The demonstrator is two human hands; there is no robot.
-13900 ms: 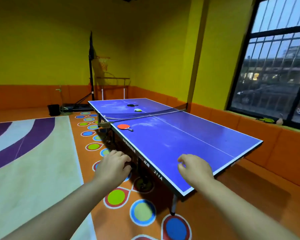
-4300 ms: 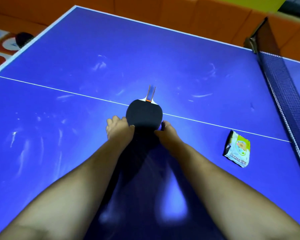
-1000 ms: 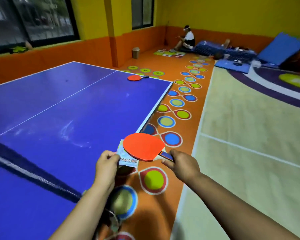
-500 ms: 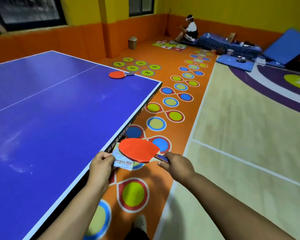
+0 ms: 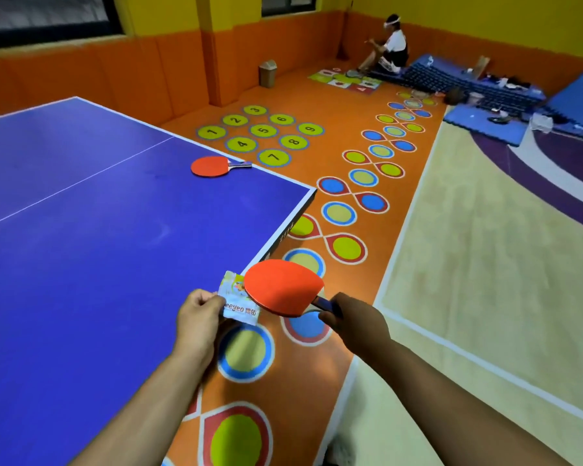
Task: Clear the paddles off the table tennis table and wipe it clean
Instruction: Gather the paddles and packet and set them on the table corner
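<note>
My right hand (image 5: 354, 324) grips the handle of a red-faced paddle (image 5: 281, 287), held flat in the air just off the table's side edge. My left hand (image 5: 199, 317) pinches a small wipes packet (image 5: 238, 299) beside that paddle, over the table edge. A second red paddle (image 5: 212, 166) lies on the blue table tennis table (image 5: 81, 230) near its far end, with its handle pointing right toward the corner.
The floor to the right of the table has painted coloured circles (image 5: 345, 250) and a beige court area (image 5: 502, 264). A person (image 5: 387, 48) sits on the floor at the far wall beside blue mats (image 5: 485, 92). A small bin (image 5: 267, 74) stands by the orange wall padding.
I have walked along the table's side toward its far end; the second red paddle is nearer now. Both hands keep hold of the paddle and the packet.
</note>
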